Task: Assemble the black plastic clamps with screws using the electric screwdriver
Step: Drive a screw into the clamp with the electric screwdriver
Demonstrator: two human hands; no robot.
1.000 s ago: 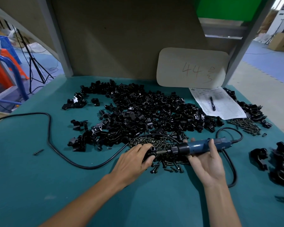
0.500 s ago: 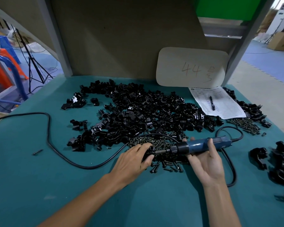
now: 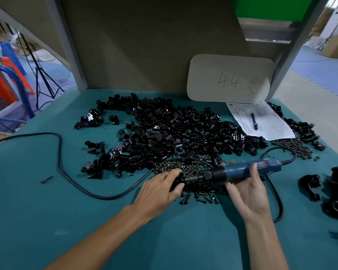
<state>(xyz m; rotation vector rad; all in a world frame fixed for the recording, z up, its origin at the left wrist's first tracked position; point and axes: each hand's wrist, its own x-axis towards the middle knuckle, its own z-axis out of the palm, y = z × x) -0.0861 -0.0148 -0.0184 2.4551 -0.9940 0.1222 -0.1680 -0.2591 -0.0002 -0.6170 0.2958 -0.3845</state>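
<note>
My right hand (image 3: pixel 248 193) grips the blue electric screwdriver (image 3: pixel 248 169), which lies level with its bit pointing left. The bit meets a black plastic clamp (image 3: pixel 179 179) that my left hand (image 3: pixel 160 189) holds down on a heap of dark screws (image 3: pixel 193 184). My fingers hide most of that clamp. A big pile of loose black clamps (image 3: pixel 174 133) spreads across the green table (image 3: pixel 37 211) behind my hands.
The screwdriver's black cable (image 3: pixel 66 178) loops over the left of the table. A paper form with a pen (image 3: pixel 260 121) lies at back right, under a beige board marked 44 (image 3: pixel 230 78). More screws (image 3: pixel 295 147) and several clamps (image 3: pixel 332 193) sit at right. One stray screw (image 3: pixel 46 179) lies left.
The screwdriver has lifted slightly at its rear end and its bit stays against the clamp. Both hands keep nearly the same place.
</note>
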